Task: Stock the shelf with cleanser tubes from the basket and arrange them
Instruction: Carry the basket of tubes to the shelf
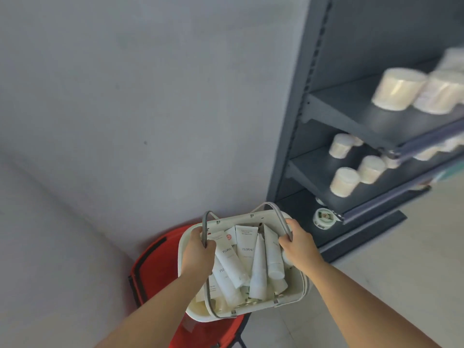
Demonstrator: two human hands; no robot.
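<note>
A white, smooth plastic basket (251,218) with rounded corners is held up in the air by both hands. The left hand (198,254) is curled round the thin grey handle (206,222) at the basket's left edge, and the right hand (297,244) is curled round the matching handle at its right edge. Inside lie the cleanser tubes (229,257): matt white, flat-crimped at one end and capped at the other, piled criss-cross, some printed FLORAL. The lowest ones are buried, and the left forearm covers the near-left corner. Below the basket sits a red object with black trim (155,259), mostly hidden, so what it is cannot be told. To the right stands the dark grey metal shelf (351,104), cut off by the frame. Its boards carry pale round tubs (399,87), too blurred to read.
</note>
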